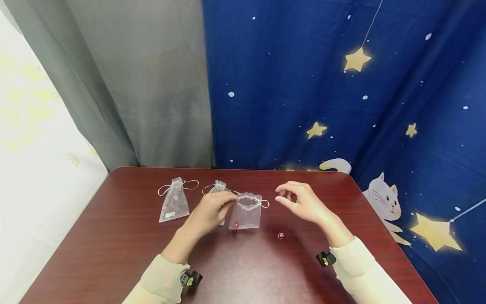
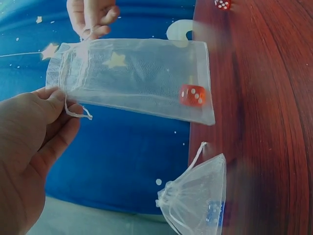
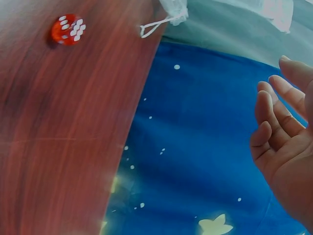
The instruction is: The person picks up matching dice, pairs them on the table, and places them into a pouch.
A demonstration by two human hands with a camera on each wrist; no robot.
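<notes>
My left hand (image 1: 212, 211) pinches the mouth of a sheer white drawstring pouch (image 1: 248, 215) between thumb and fingers. Inside the pouch, a red die (image 2: 192, 95) lies at the bottom corner. The pouch's ruffled mouth (image 1: 248, 202) gapes, and a loop of its cord sticks out on the right. To the right of it, my right hand (image 1: 301, 202) is raised with loosely bent fingers and holds nothing. The right wrist view shows its relaxed fingers (image 3: 281, 115) apart from the pouch. Another red die (image 1: 281, 236) lies on the table below this hand.
A second drawstring pouch (image 1: 174, 202) with whitish dice in it lies on the left of the dark red wooden table (image 1: 114, 236). Partly behind my left hand is a third pouch (image 1: 219, 185); the left wrist view shows a blue die (image 2: 215, 211) inside it. Curtains hang beyond the table.
</notes>
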